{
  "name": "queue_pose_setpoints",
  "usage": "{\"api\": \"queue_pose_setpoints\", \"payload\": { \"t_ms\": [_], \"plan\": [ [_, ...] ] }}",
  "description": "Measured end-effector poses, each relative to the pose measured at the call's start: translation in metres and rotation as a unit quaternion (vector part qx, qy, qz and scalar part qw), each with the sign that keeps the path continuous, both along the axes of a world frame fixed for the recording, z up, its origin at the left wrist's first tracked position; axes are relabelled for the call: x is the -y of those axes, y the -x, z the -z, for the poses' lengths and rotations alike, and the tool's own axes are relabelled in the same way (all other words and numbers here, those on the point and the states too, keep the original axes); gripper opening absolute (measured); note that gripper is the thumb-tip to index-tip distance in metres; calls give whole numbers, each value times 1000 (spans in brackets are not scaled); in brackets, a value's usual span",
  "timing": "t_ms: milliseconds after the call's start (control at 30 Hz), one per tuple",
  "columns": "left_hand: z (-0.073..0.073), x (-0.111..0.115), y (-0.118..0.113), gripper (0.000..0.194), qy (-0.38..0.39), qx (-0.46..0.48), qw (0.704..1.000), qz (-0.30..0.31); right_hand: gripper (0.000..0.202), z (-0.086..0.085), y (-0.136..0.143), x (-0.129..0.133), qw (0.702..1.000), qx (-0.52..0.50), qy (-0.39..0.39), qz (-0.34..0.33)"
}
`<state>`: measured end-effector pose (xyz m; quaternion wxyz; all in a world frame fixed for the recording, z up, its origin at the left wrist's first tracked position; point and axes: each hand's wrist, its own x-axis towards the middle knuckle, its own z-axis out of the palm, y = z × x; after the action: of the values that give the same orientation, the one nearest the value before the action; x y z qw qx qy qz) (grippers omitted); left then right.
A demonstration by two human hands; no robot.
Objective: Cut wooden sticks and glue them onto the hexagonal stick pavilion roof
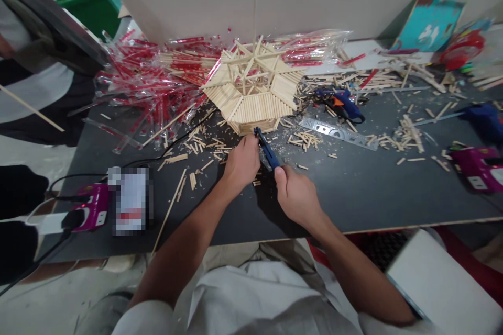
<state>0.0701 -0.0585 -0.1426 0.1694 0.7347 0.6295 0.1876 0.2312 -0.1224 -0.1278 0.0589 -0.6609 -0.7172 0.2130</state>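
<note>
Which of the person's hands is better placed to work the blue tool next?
Probably the right hand: it grips the near end of the blue tool, while the left hand is beside the far end, near the wooden model.

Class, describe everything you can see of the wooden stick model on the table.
The wooden stick model looks built of thin, pale sticks. Sloping panels of sticks laid side by side form a many-sided roof around an open framework, whose bars meet at a peak; one slim stick rises there. It stands upright on the dark tabletop, just beyond the left hand; whether they touch is unclear.
</note>
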Motion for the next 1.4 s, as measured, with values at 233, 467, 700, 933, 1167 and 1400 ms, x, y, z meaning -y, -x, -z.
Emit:
{"api": "queue_pose_setpoints", "payload": {
  "t_ms": [233, 467, 700, 933, 1167, 1400],
  "plan": [
    [1, -1, 2, 27, -28, -8, 1000, -1, 49, 4, 4, 2, 999, 27, -13, 15],
    [3, 0, 5, 32, -36, -1, 999, 14, 47, 4, -1, 3, 1000, -16, -14, 20],
    [0, 7, 5, 35, -54, -20, 998, 27, 46, 1, -4, 9, 1000, 12, -8, 28],
    [9, 13, 16, 33, -51, 47, 997, 39, 39, 2, -57, 23, 984, 138, -86, 75],
    [12, 15, 21, 37, -26, 119, 991, 57, 57, 23, -144, 24, 950, 239, -193, 50],
    [13, 15, 21, 37, -23, 194, 978, 75, 72, 36, -179, 29, 925, 309, -210, 71]
  ]
}}
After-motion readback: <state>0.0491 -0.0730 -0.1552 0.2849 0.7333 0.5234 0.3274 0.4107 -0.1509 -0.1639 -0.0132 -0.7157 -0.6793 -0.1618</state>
